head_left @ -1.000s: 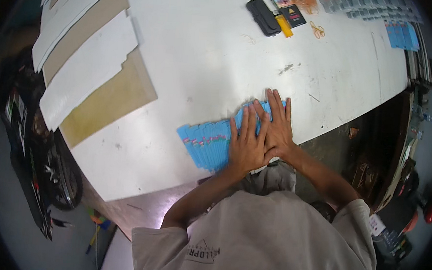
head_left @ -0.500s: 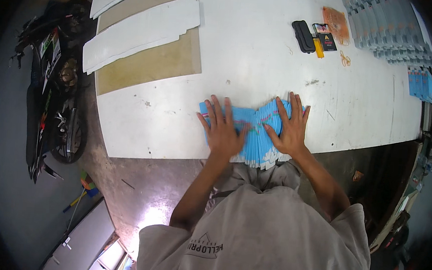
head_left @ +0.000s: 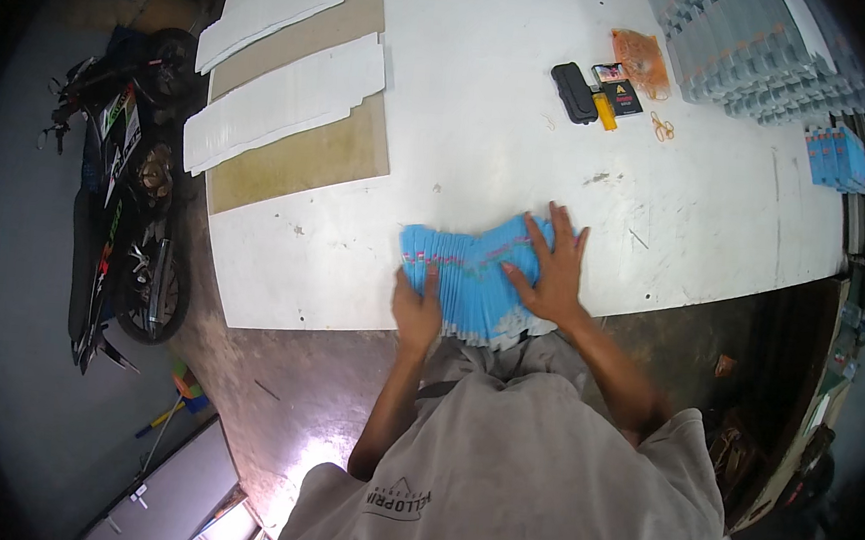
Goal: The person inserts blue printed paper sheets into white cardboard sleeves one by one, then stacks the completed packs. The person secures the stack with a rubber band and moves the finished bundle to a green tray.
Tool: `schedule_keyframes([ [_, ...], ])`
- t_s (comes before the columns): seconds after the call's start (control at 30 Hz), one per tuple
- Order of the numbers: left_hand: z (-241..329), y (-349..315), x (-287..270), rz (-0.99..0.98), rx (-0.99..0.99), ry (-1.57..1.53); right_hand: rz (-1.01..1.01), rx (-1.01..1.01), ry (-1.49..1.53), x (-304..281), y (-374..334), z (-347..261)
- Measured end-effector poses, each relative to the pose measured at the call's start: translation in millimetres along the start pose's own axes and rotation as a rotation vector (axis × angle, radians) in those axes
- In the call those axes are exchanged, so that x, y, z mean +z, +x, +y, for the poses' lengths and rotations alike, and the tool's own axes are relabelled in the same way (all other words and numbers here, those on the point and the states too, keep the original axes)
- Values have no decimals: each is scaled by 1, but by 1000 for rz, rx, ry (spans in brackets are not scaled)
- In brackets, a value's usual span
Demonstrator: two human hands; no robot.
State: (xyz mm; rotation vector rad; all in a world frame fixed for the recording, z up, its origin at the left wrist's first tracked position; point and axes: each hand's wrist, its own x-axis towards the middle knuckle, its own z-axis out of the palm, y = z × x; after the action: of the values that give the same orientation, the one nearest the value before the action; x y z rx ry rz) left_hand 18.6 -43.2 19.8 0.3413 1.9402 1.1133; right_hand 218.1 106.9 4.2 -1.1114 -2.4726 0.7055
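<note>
A fanned row of thin blue printed pieces (head_left: 472,283) overlaps at the table's near edge, right in front of my body. Their lower ends are whitish, and a few reddish marks run across them. My left hand (head_left: 417,311) is closed around the row's left end, its thumb on top and the other fingers along the outer side. Spread over the right end, my right hand (head_left: 554,279) lies with fingers apart, pressing lightly on the pieces. What kind of printed piece these are is too small to tell.
The white table (head_left: 500,164) bears stacked white sheets (head_left: 283,109) and brown boards (head_left: 310,156) at left. Farther right lie a black case (head_left: 574,93), a yellow lighter (head_left: 605,112), rubber bands (head_left: 662,128), an orange bag (head_left: 641,62) and grey bundles (head_left: 748,61). A motorcycle (head_left: 146,200) stands left.
My left hand has slid from lying spread over the pieces to gripping their left end. The left part of the row is now evenly fanned. My right hand stays on the right end.
</note>
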Motion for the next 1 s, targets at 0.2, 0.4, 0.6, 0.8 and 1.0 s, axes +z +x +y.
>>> schedule_keyframes([
  [0.2,42,-31,77,-42,393,581,222,113,1107,39,2,-20],
  [0.4,81,-29,70,-263,192,736,363,168,1741,16,13,-29],
  [0.6,85,-21,72,-311,229,745,287,275,1796,18,4,-10],
  [0.8,107,9,68,-289,378,971,277,295,1338,11,1,-20],
  [1.0,107,-3,83,-158,662,1117,147,309,1027,-9,-27,-8],
])
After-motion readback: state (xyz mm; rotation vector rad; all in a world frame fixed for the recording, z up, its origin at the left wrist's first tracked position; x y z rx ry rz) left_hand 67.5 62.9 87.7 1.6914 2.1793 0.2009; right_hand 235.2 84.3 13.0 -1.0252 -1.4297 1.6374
